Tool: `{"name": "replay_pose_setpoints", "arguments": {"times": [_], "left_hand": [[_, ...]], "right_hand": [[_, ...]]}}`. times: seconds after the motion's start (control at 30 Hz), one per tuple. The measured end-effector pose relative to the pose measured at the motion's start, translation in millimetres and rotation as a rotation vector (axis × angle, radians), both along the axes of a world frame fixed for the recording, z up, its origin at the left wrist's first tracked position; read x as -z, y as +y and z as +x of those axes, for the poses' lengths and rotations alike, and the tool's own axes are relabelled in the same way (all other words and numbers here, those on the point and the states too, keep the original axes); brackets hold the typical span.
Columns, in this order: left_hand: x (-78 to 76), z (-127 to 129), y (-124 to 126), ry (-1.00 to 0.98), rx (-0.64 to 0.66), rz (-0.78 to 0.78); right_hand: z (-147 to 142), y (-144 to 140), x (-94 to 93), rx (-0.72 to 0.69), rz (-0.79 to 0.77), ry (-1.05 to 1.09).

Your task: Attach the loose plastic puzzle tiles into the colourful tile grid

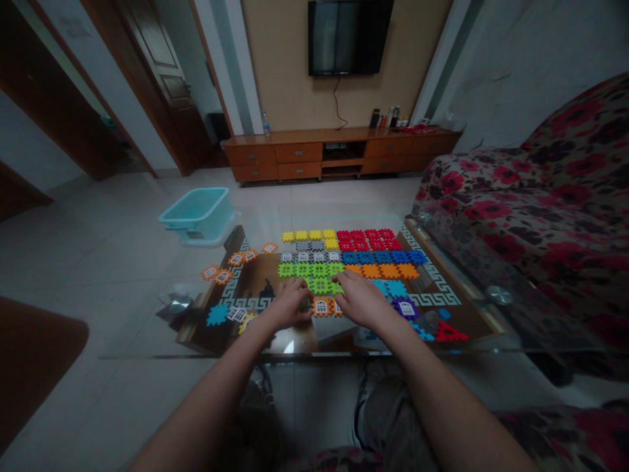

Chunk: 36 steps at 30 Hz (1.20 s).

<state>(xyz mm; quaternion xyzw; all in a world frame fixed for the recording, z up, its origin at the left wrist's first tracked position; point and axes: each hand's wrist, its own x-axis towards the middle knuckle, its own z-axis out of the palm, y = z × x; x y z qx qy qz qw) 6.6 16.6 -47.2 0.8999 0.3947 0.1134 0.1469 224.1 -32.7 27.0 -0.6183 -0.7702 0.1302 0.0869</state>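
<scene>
Both hands work at the near edge of a flat mat of interlocking tiles on the glass bench (491,328). The left hand (287,305) lies palm down with bent fingers pressing on the lowest green tiles (322,286); I cannot tell if it pinches a piece or only pushes. The right hand (361,301) lies flat beside it, at 3 o'clock from the left one, fingers spread over the border between green tiles and the orange window tile (322,307), which sits between the two hands and touches them. In my judgement the step in hand is to press a tile into the mat, and to do it well the teeth must first be lined up with the gaps of the neighbours, then pushed straight down with even force from both hands, so the mat does not bend or slide on the smooth glass. The right hand should hold the joined rows still. Loose tiles wait at 9 o'clock: a blue tile (217,314) and several orange window pieces (223,275). A red triangle piece (449,333) lies at 4 o'clock, and a turquoise basin (199,211) stands on the floor at 11 o'clock
</scene>
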Motion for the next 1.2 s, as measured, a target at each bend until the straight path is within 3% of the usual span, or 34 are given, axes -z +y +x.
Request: {"name": "replay_pose_setpoints", "arguments": {"times": [0.47,0.57,0.73,0.9,1.0,1.1,1.2], "left_hand": [[1.5,-1,-1,-0.008,-0.008,-0.016],[-6.2,-2,0,0.024,-0.01,-0.025],[-31.3,-15,4,0.046,-0.048,-0.013],[-44.0,-45,5,0.15,-0.169,0.036],[-40.4,-67,9,0.201,-0.268,0.034],[-34.7,-92,21,0.189,-0.397,0.059],[-27.5,-123,35,0.17,-0.601,0.125]], "right_hand": [[-1,-1,-3.6,0.001,-0.019,0.001],[0,-1,-3.4,0.003,0.002,0.004],[0,-1,-8.3,0.085,0.012,-0.06],[-13,-6,-10.7,0.062,-0.07,-0.075],[-29,-14,-10.0,-0.08,-0.166,-0.104],[-48,-24,-9.6,-0.187,-0.165,-0.17],[-67,-35,-7.2,-0.292,-0.154,-0.201]]}}
